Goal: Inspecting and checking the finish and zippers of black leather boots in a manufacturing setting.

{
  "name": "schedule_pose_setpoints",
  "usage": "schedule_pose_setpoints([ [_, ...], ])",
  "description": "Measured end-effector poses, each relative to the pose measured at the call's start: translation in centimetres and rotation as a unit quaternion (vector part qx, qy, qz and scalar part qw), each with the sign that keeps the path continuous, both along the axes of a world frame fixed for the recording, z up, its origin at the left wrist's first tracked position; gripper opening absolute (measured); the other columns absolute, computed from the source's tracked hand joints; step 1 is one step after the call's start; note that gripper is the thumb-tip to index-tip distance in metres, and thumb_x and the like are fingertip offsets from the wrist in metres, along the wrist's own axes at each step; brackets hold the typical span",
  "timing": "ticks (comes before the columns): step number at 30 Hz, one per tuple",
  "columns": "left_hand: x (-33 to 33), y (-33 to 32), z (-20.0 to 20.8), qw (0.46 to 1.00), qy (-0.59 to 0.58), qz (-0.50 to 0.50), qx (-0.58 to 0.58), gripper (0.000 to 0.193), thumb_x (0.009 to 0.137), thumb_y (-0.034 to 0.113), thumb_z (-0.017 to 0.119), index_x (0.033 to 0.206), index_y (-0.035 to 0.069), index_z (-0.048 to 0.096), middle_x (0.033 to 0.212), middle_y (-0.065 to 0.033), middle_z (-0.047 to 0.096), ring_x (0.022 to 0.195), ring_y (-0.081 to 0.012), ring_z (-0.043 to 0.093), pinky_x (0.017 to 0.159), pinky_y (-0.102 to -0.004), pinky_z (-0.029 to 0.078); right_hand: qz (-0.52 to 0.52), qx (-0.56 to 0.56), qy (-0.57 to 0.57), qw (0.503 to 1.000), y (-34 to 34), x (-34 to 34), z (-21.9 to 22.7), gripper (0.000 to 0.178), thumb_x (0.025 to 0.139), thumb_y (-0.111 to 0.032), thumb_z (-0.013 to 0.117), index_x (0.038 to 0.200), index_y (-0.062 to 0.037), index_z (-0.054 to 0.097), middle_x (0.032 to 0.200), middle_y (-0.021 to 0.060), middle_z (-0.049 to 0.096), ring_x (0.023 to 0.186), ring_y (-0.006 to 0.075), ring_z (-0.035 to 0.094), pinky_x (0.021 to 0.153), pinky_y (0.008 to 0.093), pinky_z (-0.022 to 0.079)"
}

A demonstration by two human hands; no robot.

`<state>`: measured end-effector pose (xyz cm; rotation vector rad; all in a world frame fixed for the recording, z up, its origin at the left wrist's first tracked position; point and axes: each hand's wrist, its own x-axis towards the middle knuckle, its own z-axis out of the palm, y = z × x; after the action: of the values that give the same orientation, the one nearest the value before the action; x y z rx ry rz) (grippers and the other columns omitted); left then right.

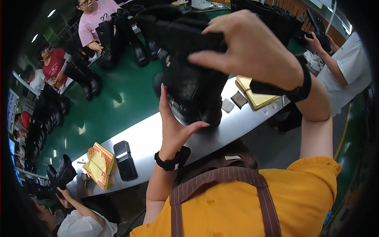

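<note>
A tall black boot [185,75] with a small buckle stands before me at the steel edge of the work line. At its upper shaft is my right hand [241,51], thumb on the near side and fingers curled round the top edge. Low beside the foot part, my left hand [175,130] is spread, thumb and forefinger wide apart; whether its palm touches the boot I cannot tell. More black footwear shows around the boot's base, partly hidden by the shaft and my left hand.
A green belt [130,94] carries several black boots [134,47]. On the steel ledge [154,138] lie a black phone [125,160], yellow paper stacks [98,166] and small grey pads [238,99]. Co-workers handle boots at left, far side, lower left and right.
</note>
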<state>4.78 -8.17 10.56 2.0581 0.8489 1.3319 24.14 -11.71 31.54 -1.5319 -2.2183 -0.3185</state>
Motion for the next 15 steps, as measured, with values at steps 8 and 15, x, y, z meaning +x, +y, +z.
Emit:
schedule_pose_setpoints([
  [8, -3.7, -2.3, -4.7, 0.984, -0.094, 0.096, -0.121, 0.046, 0.075, 0.005, 0.072, 0.117, -0.005, 0.053, 0.104, -0.0148, 0.061, 0.097, -0.0240, 0.059, 0.091, -0.0346, 0.045, 0.127, 0.198, 0.361, 0.902, -3.0, 5.7, -5.7, 0.019, 0.094, -0.021, 0.062, 0.102, -0.0051, 0.067, 0.082, 0.0022, 0.069, 0.072, 0.0083, 0.064, 0.064, 0.0193, 0.048],
  [15, -5.6, -3.3, -5.2, 0.940, -0.218, 0.035, -0.259, 0.023, 0.075, -0.002, 0.060, 0.098, -0.002, 0.064, 0.093, -0.0040, 0.063, 0.085, -0.0141, 0.058, 0.079, -0.0261, 0.044, -0.140, -0.079, 0.062, 0.985, -2.6, 7.0, -26.3, 0.032, 0.076, -0.027, 0.075, 0.102, -0.0119, 0.066, 0.086, 0.0092, 0.064, 0.088, 0.0278, 0.062, 0.076, 0.0387, 0.050],
])
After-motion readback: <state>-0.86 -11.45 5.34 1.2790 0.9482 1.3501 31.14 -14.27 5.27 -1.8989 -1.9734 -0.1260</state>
